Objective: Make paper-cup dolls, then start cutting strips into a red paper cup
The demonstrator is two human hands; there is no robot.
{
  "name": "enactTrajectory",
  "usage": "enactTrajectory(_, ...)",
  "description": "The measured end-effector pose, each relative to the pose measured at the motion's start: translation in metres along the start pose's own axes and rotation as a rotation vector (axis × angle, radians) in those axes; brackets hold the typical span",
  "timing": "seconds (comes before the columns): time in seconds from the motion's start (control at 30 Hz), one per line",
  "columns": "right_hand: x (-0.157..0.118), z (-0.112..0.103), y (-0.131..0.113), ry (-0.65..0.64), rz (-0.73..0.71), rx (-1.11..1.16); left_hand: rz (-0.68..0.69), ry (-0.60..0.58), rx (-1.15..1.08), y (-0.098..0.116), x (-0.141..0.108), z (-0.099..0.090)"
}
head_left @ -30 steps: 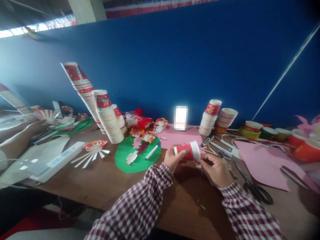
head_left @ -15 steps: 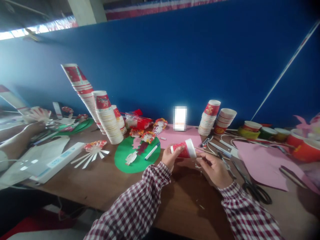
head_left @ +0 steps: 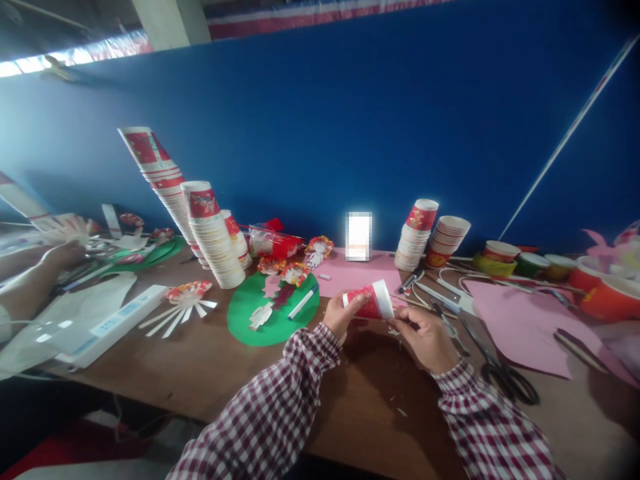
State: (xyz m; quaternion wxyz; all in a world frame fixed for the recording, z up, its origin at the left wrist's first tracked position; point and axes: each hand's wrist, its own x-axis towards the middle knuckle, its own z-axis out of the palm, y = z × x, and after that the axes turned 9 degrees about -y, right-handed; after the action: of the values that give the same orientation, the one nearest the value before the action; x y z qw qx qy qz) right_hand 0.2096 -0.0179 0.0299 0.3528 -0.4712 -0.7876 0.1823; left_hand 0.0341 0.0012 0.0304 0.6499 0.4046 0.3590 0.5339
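A red paper cup [head_left: 367, 301] with a white rim lies sideways in my left hand [head_left: 341, 313], whose fingers wrap round its narrow end. My right hand [head_left: 423, 335] is at the rim end, with its thumb and fingertips pinched together; whatever is between them is too small to name. Beyond the cup, a pink sheet [head_left: 345, 273] lies on the brown table [head_left: 370, 393]. To the left, a green paper circle [head_left: 240, 313] bears paper cutouts and a blue-and-white marker [head_left: 303, 302].
Stacks of cups stand left [head_left: 215, 240] and right [head_left: 416, 233]. Black scissors [head_left: 510, 380] lie right of my right hand, near another pink sheet [head_left: 525, 327]. A white power strip [head_left: 115, 327] and another person's hand [head_left: 67, 253] are at the left.
My right hand has dropped slightly at the cup's rim, its fingertips drawn closer together. The cup has tilted very slightly, and the whole view has shifted a little.
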Motion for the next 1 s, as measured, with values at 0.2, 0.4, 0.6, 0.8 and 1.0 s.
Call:
enactTrajectory(0.2,0.0,-0.004,0.0,-0.091,0.006,0.001,-0.001,-0.038,-0.001,-0.003,0.003,-0.005)
enactTrajectory(0.4,0.001,-0.005,-0.006,-0.065,0.044,0.109,0.028,0.019,-0.014,-0.008,0.005,-0.005)
enactTrajectory(0.6,0.001,-0.004,-0.013,-0.019,0.128,0.13,0.058,-0.015,0.02,-0.01,0.002,-0.001)
enactTrajectory(0.8,0.003,-0.007,-0.007,-0.043,0.186,0.306,-0.155,-0.049,-0.145,-0.008,0.006,-0.008)
enactTrajectory(1.0,0.002,-0.004,-0.004,-0.036,0.124,0.377,-0.388,-0.036,-0.322,-0.004,0.01,-0.011)
